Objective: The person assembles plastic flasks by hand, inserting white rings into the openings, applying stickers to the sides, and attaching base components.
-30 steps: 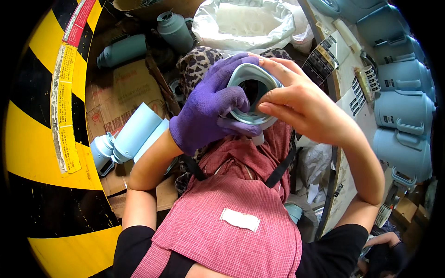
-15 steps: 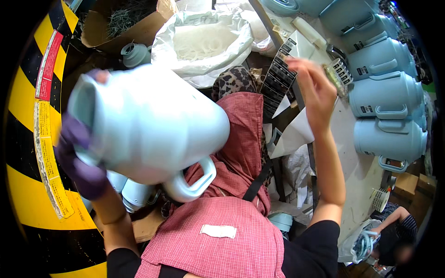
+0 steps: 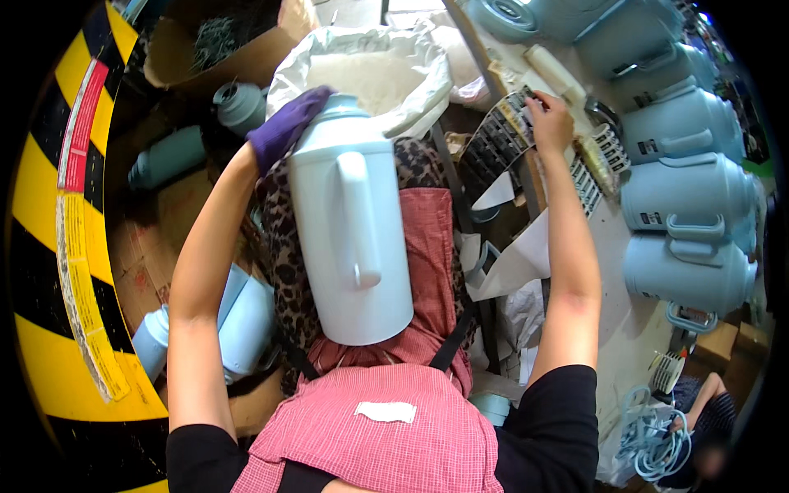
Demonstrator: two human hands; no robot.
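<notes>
A light blue thermos jug [image 3: 325, 238] rests on my lap, its neck pointing away from me and its handle facing up. Around its neck and shoulder closes my left hand [image 3: 288, 127], in a purple glove. My bare right hand [image 3: 552, 123] is at the edge of a sheet of black labels [image 3: 497, 135], fingers pinched on it. Whether a single label has come loose between the fingertips is too small to tell. The label sheet hangs by the table's left edge, with white backing paper [image 3: 522, 255] below it.
Several finished-looking blue jugs [image 3: 686, 193] line the table [image 3: 612, 271] at right. An open white sack [image 3: 288, 78] and a cardboard box [image 3: 168, 62] stand ahead. More jugs [image 3: 246, 324] lie at left, by a yellow-black striped surface [image 3: 37, 271]. Another person [image 3: 711, 403] handles pale blue loops at lower right.
The jug has swung from a sideways tilt at my left onto my lap, neck away from me. My right hand, raised and loose before, has come to the label sheet and pinched it.
</notes>
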